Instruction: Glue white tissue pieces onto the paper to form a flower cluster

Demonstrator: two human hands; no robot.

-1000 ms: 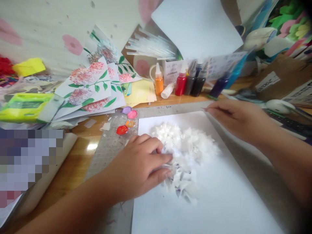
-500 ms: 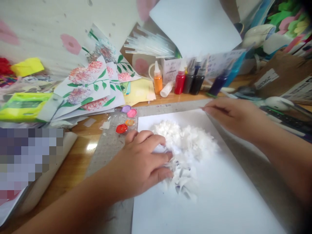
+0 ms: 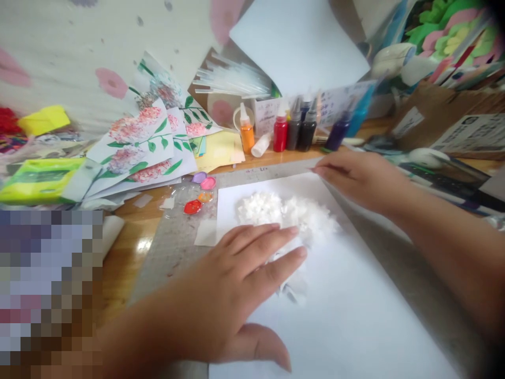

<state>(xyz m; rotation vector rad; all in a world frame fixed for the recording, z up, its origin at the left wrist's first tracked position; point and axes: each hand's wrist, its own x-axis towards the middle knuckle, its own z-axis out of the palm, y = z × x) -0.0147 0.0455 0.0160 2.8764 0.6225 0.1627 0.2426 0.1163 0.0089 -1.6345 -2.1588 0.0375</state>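
Observation:
A sheet of white paper (image 3: 355, 316) bears clusters of white, petal-like scraps: a left upper cluster (image 3: 258, 206), a right upper cluster (image 3: 311, 218) and a lower cluster (image 3: 294, 287). My left hand (image 3: 244, 284) is open, fingers outstretched and thumb apart, over the lower cluster and hiding most of it. Whether the palm presses on the scraps cannot be made out. At the sheet's far right corner, my right hand (image 3: 347, 176) is closed in a pinch on the paper's edge.
Under the sheet lies a grey cutting mat (image 3: 158, 273). A clear palette (image 3: 175, 197) with red paint (image 3: 193, 207) is to the left. Behind stand paint bottles, among them orange (image 3: 246, 134) and red (image 3: 280, 131). Painted flower cards (image 3: 136, 142) lie left; a cardboard box (image 3: 437, 116) is right.
My left hand has opened from curled fingers to a flat spread and moved over the lower cluster. A small white paper piece now shows left of the sheet. My right hand keeps its pinch.

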